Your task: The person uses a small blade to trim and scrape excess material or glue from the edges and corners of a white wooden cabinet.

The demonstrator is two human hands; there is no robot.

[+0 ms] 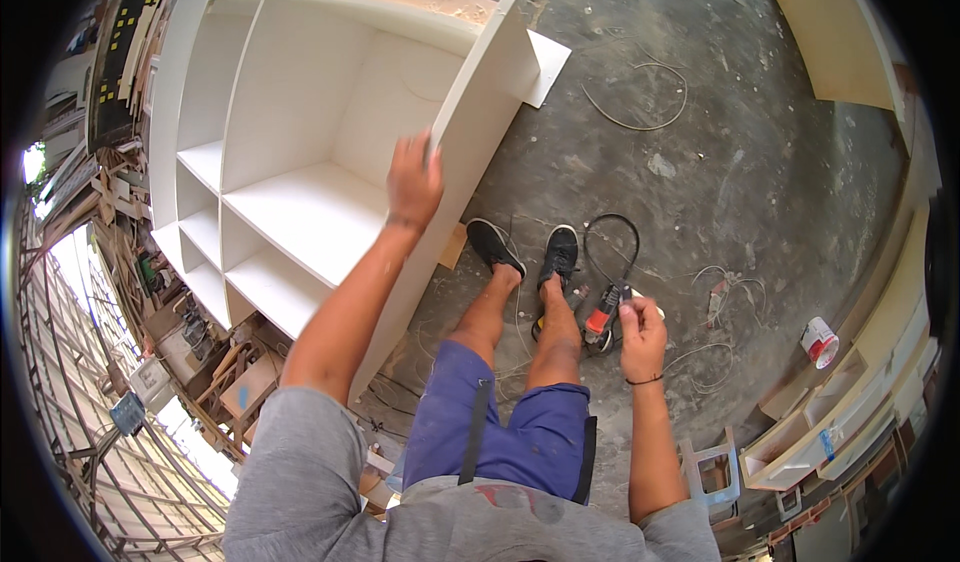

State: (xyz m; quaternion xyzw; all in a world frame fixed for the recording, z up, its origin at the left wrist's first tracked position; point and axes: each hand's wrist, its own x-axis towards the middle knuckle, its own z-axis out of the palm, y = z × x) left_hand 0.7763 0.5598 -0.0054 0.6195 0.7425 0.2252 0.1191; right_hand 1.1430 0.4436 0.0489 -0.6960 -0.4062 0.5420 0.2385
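A white cabinet with open compartments stands on the floor at my left. My left hand is raised at the front edge of its right side panel; the fingers are smeared by motion, and whether they touch the edge I cannot tell. Lower right, my right hand is closed in a pinch, with a small dark thing at the fingertips that is too small to name. Just past that hand, a red and black power tool lies on the floor beside my right shoe, close to a looped black cord.
Thin wire loops lie on the grey concrete floor. A white and red can is at the right, near wooden frames. A tan board stands far right. Scrap wood is piled at the left.
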